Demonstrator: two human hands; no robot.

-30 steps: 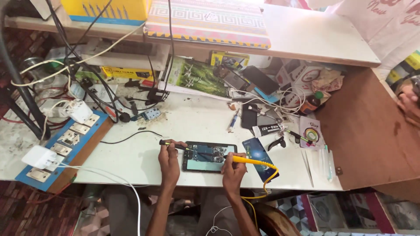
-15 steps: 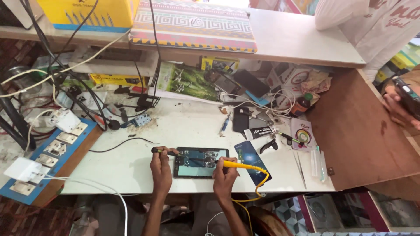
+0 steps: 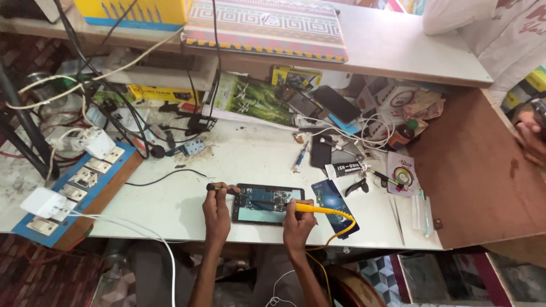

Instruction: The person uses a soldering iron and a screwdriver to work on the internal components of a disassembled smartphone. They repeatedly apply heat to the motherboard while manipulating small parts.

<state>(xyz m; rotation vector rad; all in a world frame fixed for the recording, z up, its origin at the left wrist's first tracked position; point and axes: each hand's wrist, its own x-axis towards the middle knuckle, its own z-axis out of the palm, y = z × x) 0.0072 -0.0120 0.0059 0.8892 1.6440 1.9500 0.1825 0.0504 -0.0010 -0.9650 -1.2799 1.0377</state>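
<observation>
An opened phone (image 3: 266, 203) lies flat on the white bench (image 3: 239, 165), its circuit board showing. My left hand (image 3: 216, 208) rests at the phone's left end and pinches a thin dark tool (image 3: 215, 187) that points onto the board. My right hand (image 3: 297, 220) sits at the phone's lower right corner and grips a yellow-handled soldering iron (image 3: 318, 209), its tip over the board. The iron's yellow cord (image 3: 344, 229) loops off the bench's front edge.
A blue card (image 3: 334, 203) lies right of the phone, tweezers (image 3: 396, 211) and small tools further right. A blue switchboard (image 3: 79, 187) with plugs and cables fills the left. Phones and parts clutter the back. Another person's hand (image 3: 529, 133) is at the right edge.
Both hands stay on the phone with the same tools. The camera view has shifted slightly, so the bench sits a little differently in frame.
</observation>
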